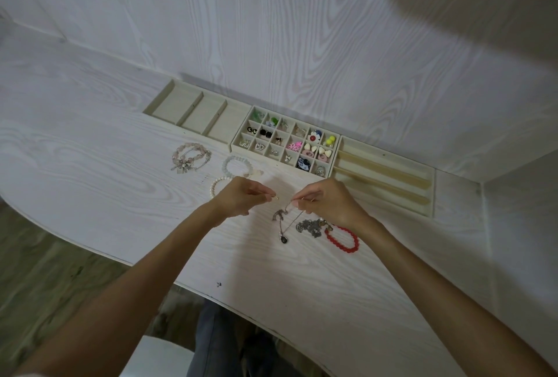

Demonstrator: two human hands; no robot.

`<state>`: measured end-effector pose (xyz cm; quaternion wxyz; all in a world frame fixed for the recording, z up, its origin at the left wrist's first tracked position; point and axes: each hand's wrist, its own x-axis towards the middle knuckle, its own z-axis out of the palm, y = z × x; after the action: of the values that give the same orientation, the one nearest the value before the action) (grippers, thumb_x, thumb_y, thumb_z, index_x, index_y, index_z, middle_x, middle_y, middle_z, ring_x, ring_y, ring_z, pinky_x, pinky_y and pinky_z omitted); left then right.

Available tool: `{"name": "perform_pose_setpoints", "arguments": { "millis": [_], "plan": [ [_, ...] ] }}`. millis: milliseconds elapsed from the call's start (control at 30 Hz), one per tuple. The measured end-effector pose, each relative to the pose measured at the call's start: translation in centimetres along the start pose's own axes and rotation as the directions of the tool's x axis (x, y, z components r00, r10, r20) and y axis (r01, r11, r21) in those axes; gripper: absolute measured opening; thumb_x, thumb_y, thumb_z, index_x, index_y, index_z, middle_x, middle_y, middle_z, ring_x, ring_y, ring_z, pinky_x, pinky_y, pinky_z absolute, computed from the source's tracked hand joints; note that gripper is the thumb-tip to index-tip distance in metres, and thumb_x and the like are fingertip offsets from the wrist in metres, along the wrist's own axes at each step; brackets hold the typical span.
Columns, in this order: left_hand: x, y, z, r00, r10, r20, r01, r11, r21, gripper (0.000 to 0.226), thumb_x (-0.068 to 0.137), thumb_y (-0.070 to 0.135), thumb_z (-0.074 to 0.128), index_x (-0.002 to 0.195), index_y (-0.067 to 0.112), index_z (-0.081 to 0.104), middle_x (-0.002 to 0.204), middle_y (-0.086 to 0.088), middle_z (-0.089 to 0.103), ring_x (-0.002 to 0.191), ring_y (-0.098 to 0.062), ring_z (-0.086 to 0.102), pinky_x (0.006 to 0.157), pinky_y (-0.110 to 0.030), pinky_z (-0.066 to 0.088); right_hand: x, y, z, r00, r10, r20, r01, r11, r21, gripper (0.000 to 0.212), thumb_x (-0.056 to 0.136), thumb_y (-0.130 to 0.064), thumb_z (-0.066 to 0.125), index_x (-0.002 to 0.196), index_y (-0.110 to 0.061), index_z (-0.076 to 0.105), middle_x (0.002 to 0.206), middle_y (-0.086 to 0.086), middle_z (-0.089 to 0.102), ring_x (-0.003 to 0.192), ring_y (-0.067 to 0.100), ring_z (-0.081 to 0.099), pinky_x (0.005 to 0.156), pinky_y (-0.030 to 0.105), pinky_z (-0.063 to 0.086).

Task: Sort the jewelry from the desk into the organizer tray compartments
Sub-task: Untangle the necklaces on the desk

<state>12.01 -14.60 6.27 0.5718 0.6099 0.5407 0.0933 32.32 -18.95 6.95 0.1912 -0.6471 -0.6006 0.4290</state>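
Necklace (285, 227) chain pinched between both raised hands (282, 200).

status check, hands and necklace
Left hand and right hand pinch necklace ends. Pendant on desk. Tray path open; chain pile close by.

Soft, even indoor light falls on a pale wood-grain desk (105, 183), with no glare. A broad, blurred shadow crosses the wall (453, 14) at upper right, and the organizer tray (383, 165) casts a thin shadow behind it. Wide-angle distortion bows the desk edge; the corners and near forearms look soft.
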Motion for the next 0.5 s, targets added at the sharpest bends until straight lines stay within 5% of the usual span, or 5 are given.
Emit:
{"name": "perform_pose_setpoints", "arguments": {
  "millis": [100,500],
  "plan": [
    [-0.2,-0.2,0.0,0.995,-0.089,0.046,0.093,0.99,-0.105,0.014,0.092,0.022,0.061,0.103,0.023,0.068,0.095,0.007,0.065,0.086,-0.002,0.055,0.066,-0.019,0.043,0.0,0.3,0.2,0.999,0.006,-0.037,-0.007,1.0,-0.02,0.011,0.08,-0.023,0.074,0.09,-0.019,0.075,0.082,-0.002,0.072,0.073,0.012,0.069,0.08,0.037,0.056],
    [-0.3,-0.2,1.1,0.984,-0.173,0.035,0.176,0.947,-0.269,0.021,0.087,0.025,0.067,0.107,0.02,0.068,0.099,0.007,0.067,0.09,-0.003,0.058,0.068,-0.019,0.045,0.4,1.5,0.3,0.976,0.117,0.183,-0.091,0.985,-0.146,0.023,0.086,-0.022,0.067,0.107,-0.013,0.071,0.108,0.004,0.071,0.094,0.012,0.066,0.087,0.028,0.052]
  ]
}}
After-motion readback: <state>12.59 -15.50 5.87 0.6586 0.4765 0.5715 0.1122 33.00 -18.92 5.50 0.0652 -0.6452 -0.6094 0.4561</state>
